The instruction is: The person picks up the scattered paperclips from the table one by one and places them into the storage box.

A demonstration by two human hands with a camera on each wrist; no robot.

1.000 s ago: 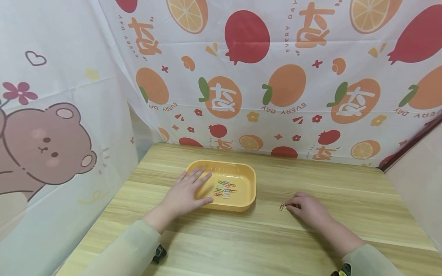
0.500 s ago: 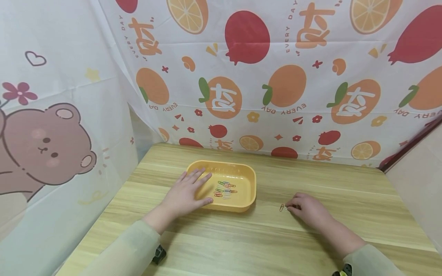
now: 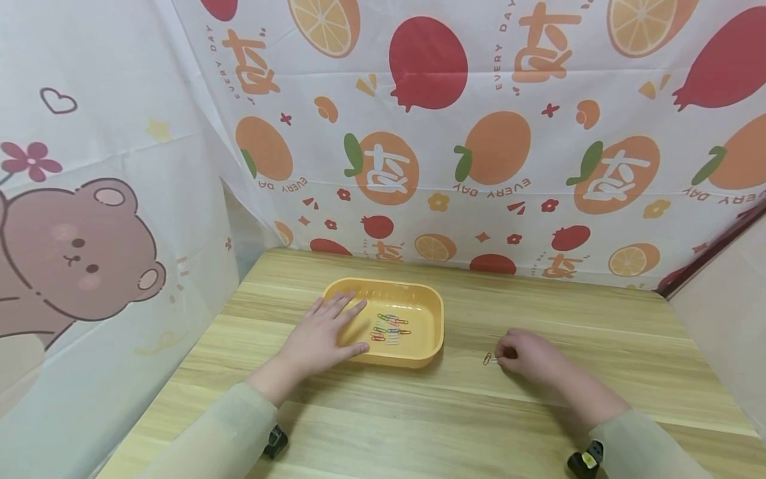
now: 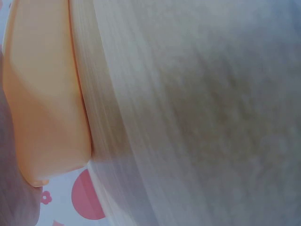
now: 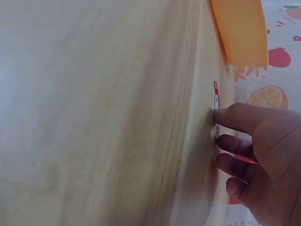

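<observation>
On the left rim of a yellow plastic tray (image 3: 423,336) rests my left hand (image 3: 314,339), its fingers spread over the inside. Several coloured paper clips (image 3: 378,337) lie on the tray floor. To the right of the tray, my right hand (image 3: 531,357) is low at the tabletop, thumb and fingertips together on a white paper clip (image 5: 216,101). The fingers partly cover that clip. Just left of it, a red paper clip (image 3: 487,358) lies on the wood. In the left wrist view, the tray's outer wall (image 4: 47,94) shows beside part of the hand.
The wood-grain table (image 3: 383,412) reaches back to a hanging cloth (image 3: 437,133) printed with fruit. Another cloth with a bear (image 3: 84,246) hangs along the left side. A pale panel (image 3: 724,319) borders the right.
My right hand has shifted slightly and its fingers are more curled at the white clip. The red clip has barely moved. My left hand and the tray stay in place.
</observation>
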